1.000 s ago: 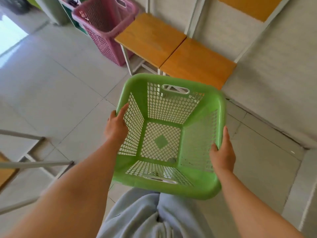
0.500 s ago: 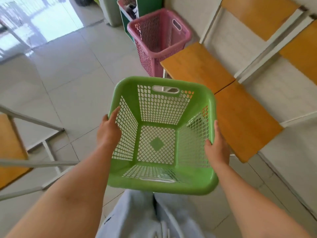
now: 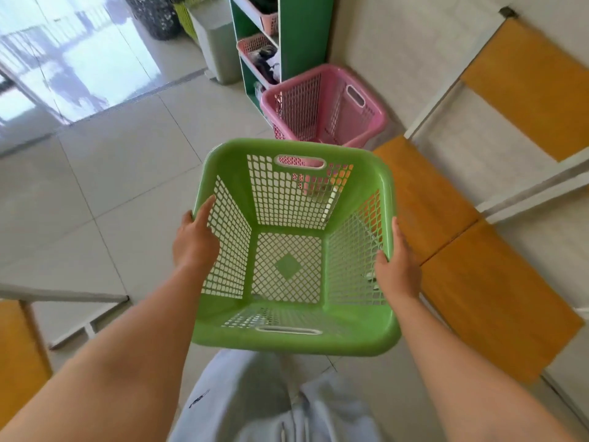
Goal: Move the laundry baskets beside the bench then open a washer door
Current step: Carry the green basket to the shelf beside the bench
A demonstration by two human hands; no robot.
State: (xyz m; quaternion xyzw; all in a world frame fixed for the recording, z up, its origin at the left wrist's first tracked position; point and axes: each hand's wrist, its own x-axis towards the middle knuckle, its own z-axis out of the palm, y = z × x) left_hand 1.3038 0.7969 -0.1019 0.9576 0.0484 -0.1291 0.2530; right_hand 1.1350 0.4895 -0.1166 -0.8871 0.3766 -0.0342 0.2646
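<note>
I carry an empty green laundry basket [image 3: 366,327] in front of me, above the floor. My left hand [image 3: 194,240] grips its left rim and my right hand [image 3: 396,269] grips its right rim. A pink laundry basket [image 3: 322,106] stands on the floor just beyond it, at the far end of the wooden bench [image 3: 471,282], which runs along the wall on my right. No washer is in view.
A green shelf unit [image 3: 302,36] holding small pink baskets stands behind the pink basket, with a grey bin [image 3: 216,43] to its left. Another orange-topped seat with a white frame [image 3: 22,346] is at my lower left. Tiled floor stretches left toward a bright doorway.
The view has swung left along the bench with the green basket held the same way. The pink basket and green shelf have come closer to the middle of the view.
</note>
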